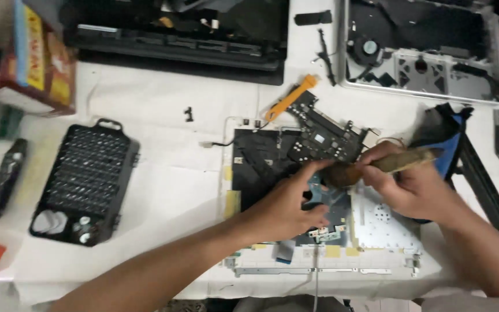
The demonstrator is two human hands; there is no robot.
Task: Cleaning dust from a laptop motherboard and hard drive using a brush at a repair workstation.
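An opened laptop base (249,167) lies in front of me on a white cloth, with a dark circuit board (321,136) tilted up at its back. My left hand (287,202) rests on the base and pinches a small blue-grey part (319,193) near the middle. My right hand (402,188) grips a wooden-handled brush (402,160), whose brown bristle end (339,173) touches the area beside my left fingertips.
A black screwdriver bit case (85,182) lies open at the left, with a dark tool (4,176) beyond it. An orange pry tool (290,98) lies behind the board. Two other dismantled laptops (174,34) (428,52) fill the back. A colourful box (38,55) stands far left.
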